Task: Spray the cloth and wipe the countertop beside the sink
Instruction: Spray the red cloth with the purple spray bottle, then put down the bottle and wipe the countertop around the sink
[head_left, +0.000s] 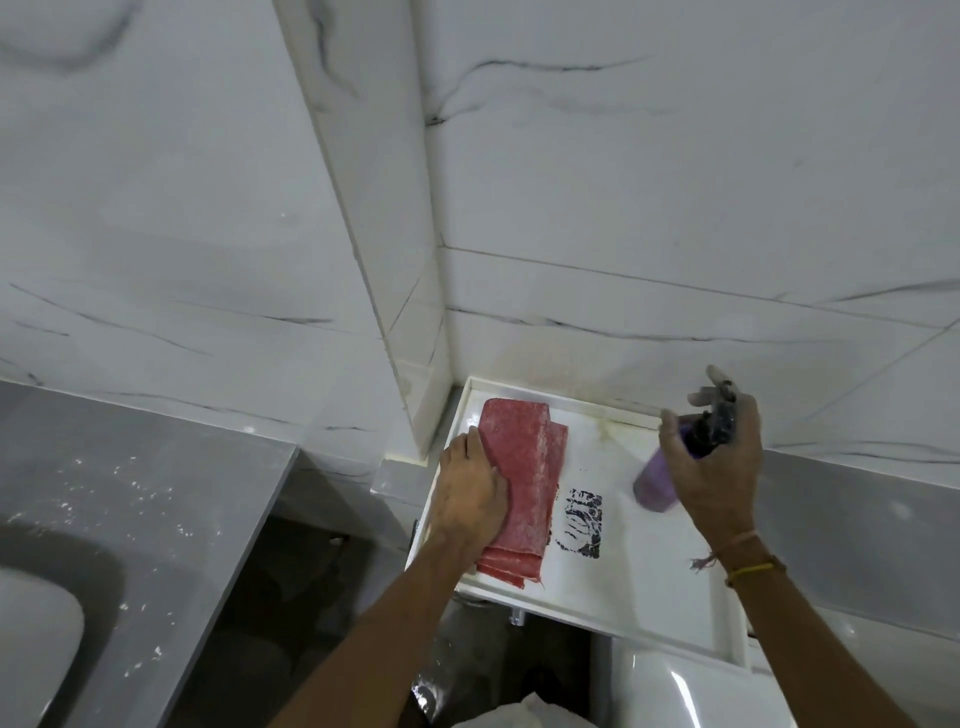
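Note:
A folded red cloth (522, 478) lies flat on a white rimmed ledge (628, 587) in the wall corner. My left hand (467, 493) presses down on the cloth's left side, fingers spread over it. My right hand (719, 457) holds a purple spray bottle (657, 486) with a dark nozzle, tilted above the ledge to the right of the cloth. The bottle looks blurred. A black smudged mark (582, 522) sits on the ledge between cloth and bottle.
A grey countertop (130, 467) speckled with white spots lies at the left, with a white sink basin (31, 639) at its near edge. White marbled tile walls rise behind. A white toilet tank (691, 691) sits below the ledge.

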